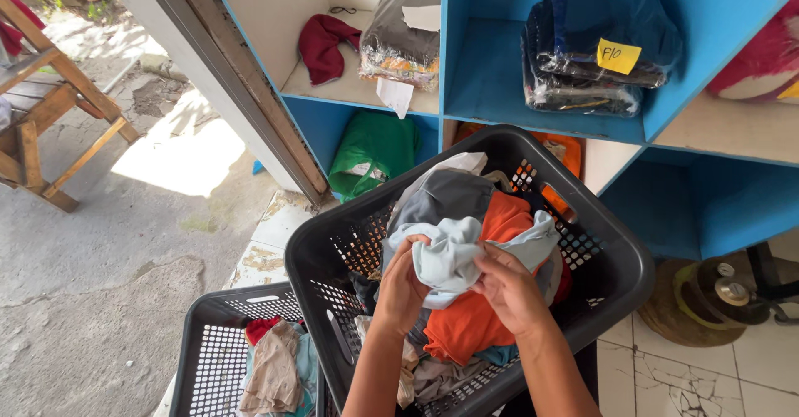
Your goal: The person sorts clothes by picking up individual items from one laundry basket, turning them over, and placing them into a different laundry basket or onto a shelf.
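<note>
A: Left to right. We see a second dark grey perforated plastic basket at lower left, with a beige cloth in it.

B: Centre: our left hand and right hand both have fingers curled tight on a pale blue soft garment, held just above the clothes pile in the large dark grey perforated laundry basket. An orange cloth lies under it.

A: Right: blue wooden shelf unit, with dark folded clothes in clear plastic inside.

Both hands, left hand and right hand, grip a pale blue garment. It sits above a dark laundry basket of clothes.
</note>
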